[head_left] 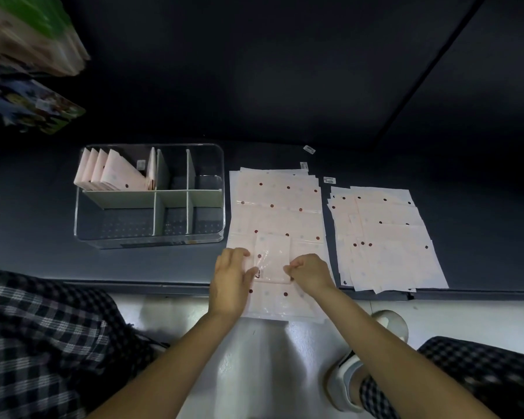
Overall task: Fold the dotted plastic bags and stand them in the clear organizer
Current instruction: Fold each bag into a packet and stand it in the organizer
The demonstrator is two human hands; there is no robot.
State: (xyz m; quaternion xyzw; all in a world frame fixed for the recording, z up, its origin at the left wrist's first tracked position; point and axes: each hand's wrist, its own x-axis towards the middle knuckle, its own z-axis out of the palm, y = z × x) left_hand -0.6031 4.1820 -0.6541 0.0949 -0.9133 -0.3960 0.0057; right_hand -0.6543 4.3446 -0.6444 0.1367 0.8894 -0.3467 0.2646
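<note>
We count five folded bags (112,173) standing in one organizer (152,237), two flat stacks (277,204) beside it. Our left hand (229,279) lies flat on one folded bag (273,255); our right hand (310,272) pinches its edge.

A: What is hard to make out?

B: The colourful packages (28,34) at the top left are blurred and cut by the frame's edge. The left hand (229,282) covers part of the folded bag (273,255), so its grip there is unclear.

A: Anything else?

B: The small labels (309,149) on the table (285,116) are too tiny to read. The checked trousers (43,343) run off the bottom and side edges.
</note>
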